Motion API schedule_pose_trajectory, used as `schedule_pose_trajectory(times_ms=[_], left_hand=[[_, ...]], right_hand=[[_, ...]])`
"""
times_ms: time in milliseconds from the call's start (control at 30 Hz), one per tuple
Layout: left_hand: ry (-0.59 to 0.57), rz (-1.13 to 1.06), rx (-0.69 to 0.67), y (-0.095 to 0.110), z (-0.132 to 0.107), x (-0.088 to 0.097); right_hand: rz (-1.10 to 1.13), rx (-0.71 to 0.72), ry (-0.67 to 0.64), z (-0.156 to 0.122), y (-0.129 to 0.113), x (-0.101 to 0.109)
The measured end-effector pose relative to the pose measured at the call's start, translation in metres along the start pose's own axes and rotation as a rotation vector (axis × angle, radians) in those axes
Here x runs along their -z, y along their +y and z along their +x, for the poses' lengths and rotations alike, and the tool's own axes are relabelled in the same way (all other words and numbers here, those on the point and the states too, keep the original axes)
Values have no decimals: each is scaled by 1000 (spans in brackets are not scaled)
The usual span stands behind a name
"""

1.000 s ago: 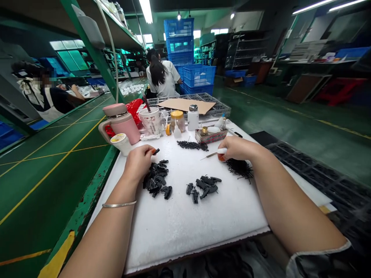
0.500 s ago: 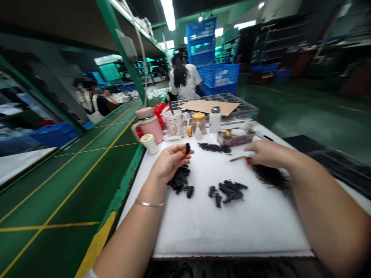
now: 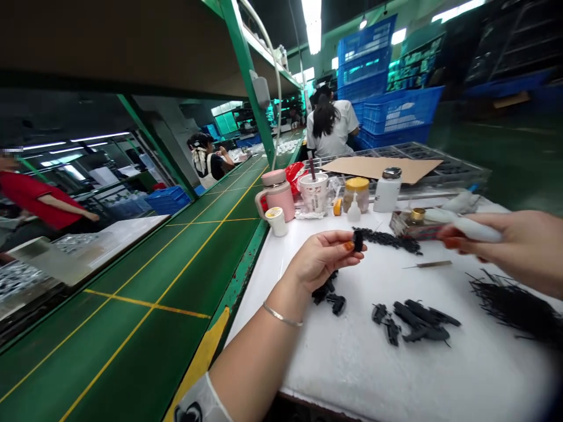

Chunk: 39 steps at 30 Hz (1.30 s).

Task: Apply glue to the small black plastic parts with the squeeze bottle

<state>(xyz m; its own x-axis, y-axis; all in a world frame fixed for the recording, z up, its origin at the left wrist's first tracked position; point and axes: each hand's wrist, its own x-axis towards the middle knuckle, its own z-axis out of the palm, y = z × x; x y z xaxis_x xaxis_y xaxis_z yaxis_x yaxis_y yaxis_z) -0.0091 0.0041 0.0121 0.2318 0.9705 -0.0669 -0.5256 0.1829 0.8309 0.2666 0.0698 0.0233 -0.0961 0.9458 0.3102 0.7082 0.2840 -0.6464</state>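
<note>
My left hand (image 3: 328, 258) is closed in a pinch on a small black part (image 3: 358, 240), held above the table. More black parts (image 3: 336, 303) lie below that hand, partly hidden by it. On the right, my right hand (image 3: 505, 240), blurred, is closed on a smooth white elongated object (image 3: 477, 228) whose kind I cannot make out. A thin pointed tool (image 3: 433, 264) lies on the table just below its fingers. Several black moulded pieces (image 3: 422, 321) form a loose group between the hands. Thin black strips (image 3: 514, 308) are heaped below my right hand.
Small black bits (image 3: 387, 239) lie behind my hands. Along the back stand a pink mug (image 3: 281, 196), a patterned cup (image 3: 314, 190), a yellow-lidded jar (image 3: 356, 193) and a white bottle (image 3: 387, 190). A green conveyor belt (image 3: 176, 281) runs along the left. Co-workers sit and stand beyond.
The view has turned left, so the table appears farther right and a person in red shows. My left hand keeps its pinch on the black part. My right hand has lifted away from the pointed tool.
</note>
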Motion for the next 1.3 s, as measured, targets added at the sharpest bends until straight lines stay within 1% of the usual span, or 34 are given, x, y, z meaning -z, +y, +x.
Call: schedule_pose_trajectory(times_ms=[33, 100, 167, 233, 300, 400, 467, 533, 667, 833, 1033, 1167, 1300], left_hand=[[0, 5, 7, -1, -1, -2], [4, 27, 18, -2, -2, -6], [-1, 54, 28, -4, -3, -9], [-18, 72, 37, -6, -4, -11], [-36, 83, 39, -8, -3, -11], [-44, 103, 40, -12, -1, -12], [-33, 110, 46, -13, -1, -12], [-25, 116, 50, -14, 0, -12], [-24, 130, 47, -15, -1, -12], [-18, 149, 62, -16, 0, -11], [-21, 183, 55, -17, 1, -11], [-28, 213, 26, -18, 0, -13], [32, 264, -53, -20, 0, -17]], right_hand=[[55, 19, -103, -6, -16, 2], [239, 54, -135, -19, -42, 1], [360, 116, -146, -31, -59, -4], [344, 154, -138, -41, -68, -9], [322, 228, -161, -48, -73, -12], [293, 336, -158, -53, -77, -15], [274, 396, -134, -55, -79, -18], [260, 425, -92, -55, -80, -20], [229, 420, -35, -56, -79, -23], [208, 432, -17, -56, -77, -28], [187, 413, -19, -56, -76, -35], [146, 417, -17, -57, -76, -38], [86, 436, 16, -60, -76, -42]])
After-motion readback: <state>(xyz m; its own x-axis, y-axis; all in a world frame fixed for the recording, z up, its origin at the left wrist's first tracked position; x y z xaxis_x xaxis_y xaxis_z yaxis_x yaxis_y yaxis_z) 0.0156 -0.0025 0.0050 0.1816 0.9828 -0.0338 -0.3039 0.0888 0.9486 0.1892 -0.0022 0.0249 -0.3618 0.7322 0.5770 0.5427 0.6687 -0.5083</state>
